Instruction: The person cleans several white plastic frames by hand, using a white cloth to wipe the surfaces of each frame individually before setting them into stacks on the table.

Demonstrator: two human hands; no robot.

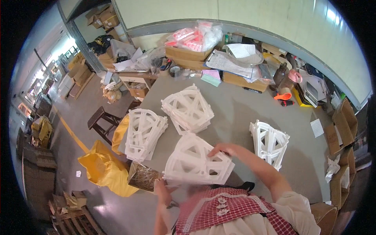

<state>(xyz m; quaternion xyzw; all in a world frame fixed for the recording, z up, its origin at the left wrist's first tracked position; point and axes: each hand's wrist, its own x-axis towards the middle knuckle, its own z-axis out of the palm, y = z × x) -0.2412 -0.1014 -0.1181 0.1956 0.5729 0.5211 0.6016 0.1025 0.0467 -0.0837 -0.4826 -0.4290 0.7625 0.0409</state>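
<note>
1. Set against a pale wall [168, 11]: a grey bench [235, 113], crowded along its far edge with papers and boxes, with a yellow bag [109, 178] on the floor off its left edge.
2. At the near edge, left of the middle: a near stack [192, 154] of white openwork plastic frames, close to the red checked apron [223, 203]. Just beyond, a far stack [188, 107]; beside it, close to the left edge, a left stack [143, 135]. Well apart, toward the right edge, a right stack [270, 145].
3. For good handling, probably best to steady from opposite corners, keep layers squared and lined up, and press evenly. Wise to avoid pulling on one thin rib, with layers apt to slide or catch. Better to keep the weight over the bench, not past the near edge.
4. Right hand [224, 149]: reaching in from the right on a bent arm, fingers curled over the near stack's right edge and holding it, thumb out of sight.
5. Left hand [161, 187]: low by the stack's near left corner, forearm upright, blurred; impossible to tell whether gripping or merely touching.
</note>
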